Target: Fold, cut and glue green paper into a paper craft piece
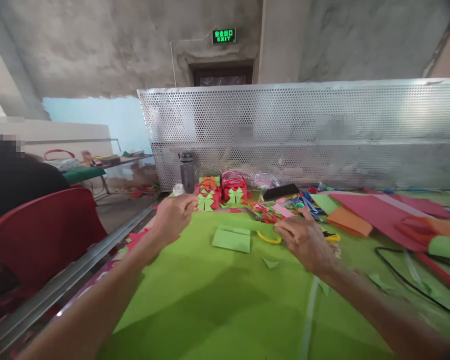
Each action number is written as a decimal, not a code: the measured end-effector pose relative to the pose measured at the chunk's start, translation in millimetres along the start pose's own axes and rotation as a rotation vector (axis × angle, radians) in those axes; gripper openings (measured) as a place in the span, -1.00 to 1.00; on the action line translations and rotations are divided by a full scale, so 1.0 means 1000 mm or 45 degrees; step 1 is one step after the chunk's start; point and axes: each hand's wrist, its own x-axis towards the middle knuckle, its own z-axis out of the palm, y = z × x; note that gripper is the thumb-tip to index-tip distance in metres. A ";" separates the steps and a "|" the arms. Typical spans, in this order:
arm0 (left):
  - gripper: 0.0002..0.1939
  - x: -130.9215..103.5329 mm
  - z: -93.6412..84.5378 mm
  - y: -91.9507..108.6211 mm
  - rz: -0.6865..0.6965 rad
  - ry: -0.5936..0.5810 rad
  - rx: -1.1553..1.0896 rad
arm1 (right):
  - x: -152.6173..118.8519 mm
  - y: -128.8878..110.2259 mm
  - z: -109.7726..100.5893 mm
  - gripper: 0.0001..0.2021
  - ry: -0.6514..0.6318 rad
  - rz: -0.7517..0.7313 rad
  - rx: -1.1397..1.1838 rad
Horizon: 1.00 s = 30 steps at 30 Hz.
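My left hand point(175, 216) is raised over the far left of the green table surface point(195, 300), its fingers curled closed. Whatever it may hold is hidden. My right hand point(303, 239) is also closed, thumb and fingers pressed together, above the right side; nothing I can name shows in it. Between the hands lies a folded light-green paper point(231, 239). Just left of my right fingers is a curved yellow handle point(269, 238). A small green paper scrap point(270, 263) lies nearer to me. Beyond my left hand stand red paper baskets point(234, 191) with green bows point(205, 200).
A dark bottle point(187, 172) and a black phone point(281, 192) sit by the perforated metal screen point(285, 115). Pink paper sheets point(382, 217) and a black cable point(401, 282) lie at right. On the left, a person in black sits on a red chair point(48, 240).
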 end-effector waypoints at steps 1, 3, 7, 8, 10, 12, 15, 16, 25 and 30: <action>-0.66 -0.001 -0.004 0.004 -0.010 0.015 0.043 | 0.000 0.000 0.001 -0.69 -0.006 0.011 0.005; -0.64 -0.009 -0.008 0.016 0.011 -0.005 0.102 | -0.003 -0.006 0.003 -0.72 -0.013 -0.054 0.013; -0.35 -0.050 0.006 0.047 0.357 -0.298 0.357 | -0.013 -0.031 0.004 -0.75 0.016 -0.367 0.041; -0.40 -0.062 0.012 0.052 0.441 -0.363 0.437 | -0.016 -0.038 0.005 -0.77 0.023 -0.431 0.051; -0.74 -0.085 0.024 0.058 0.528 -0.538 0.584 | -0.022 -0.050 0.007 -0.80 0.011 -0.552 0.045; -0.74 -0.101 0.031 0.058 0.577 -0.662 0.703 | -0.026 -0.059 0.008 -0.82 -0.040 -0.649 0.010; -0.66 -0.114 0.034 0.048 0.553 -0.672 0.852 | -0.028 -0.067 0.005 -0.83 -0.201 -0.740 -0.093; -0.65 -0.115 0.035 0.044 0.539 -0.665 0.892 | -0.028 -0.069 0.002 -0.84 -0.256 -0.763 -0.138; -0.70 -0.122 0.054 0.027 0.368 -0.681 0.811 | -0.030 -0.029 0.000 -0.87 -0.721 -0.201 -0.318; -0.76 -0.127 0.056 0.026 0.330 -0.657 0.569 | -0.017 0.056 -0.006 -0.70 -0.783 0.210 -0.407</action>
